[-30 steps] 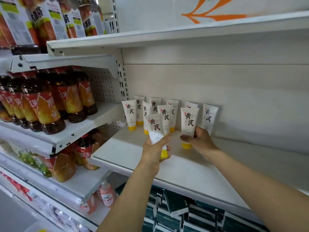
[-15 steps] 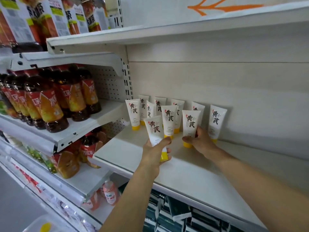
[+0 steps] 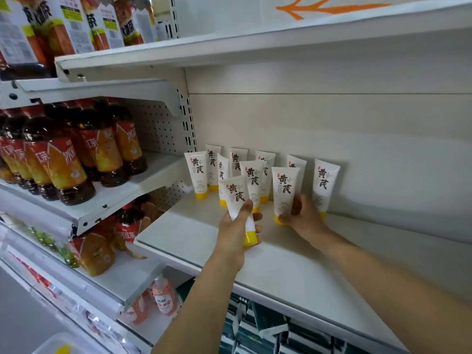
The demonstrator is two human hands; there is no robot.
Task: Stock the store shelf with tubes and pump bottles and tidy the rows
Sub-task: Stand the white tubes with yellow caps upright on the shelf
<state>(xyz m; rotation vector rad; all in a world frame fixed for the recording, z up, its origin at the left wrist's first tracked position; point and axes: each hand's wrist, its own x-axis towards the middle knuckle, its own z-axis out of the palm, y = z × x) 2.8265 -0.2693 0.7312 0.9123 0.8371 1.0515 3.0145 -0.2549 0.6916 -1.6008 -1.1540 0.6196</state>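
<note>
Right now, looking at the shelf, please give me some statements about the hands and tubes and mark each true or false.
1. The left hand grips a tube with a yellow cap. True.
2. The right hand is empty. False: it holds a standing tube near its base.
3. The tubes on the shelf stand cap down. True.
4. The dark bottles stand on the same shelf as the tubes. False: they stand on another shelf to the left.

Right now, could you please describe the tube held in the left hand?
The tube is white, soft-looking plastic with large dark characters and a yellow cap at its lower end. It stands cap-down, tilted slightly left, in front of the shelved rows. The left hand grips its lower half; whether the cap touches the shelf is unclear.
</note>
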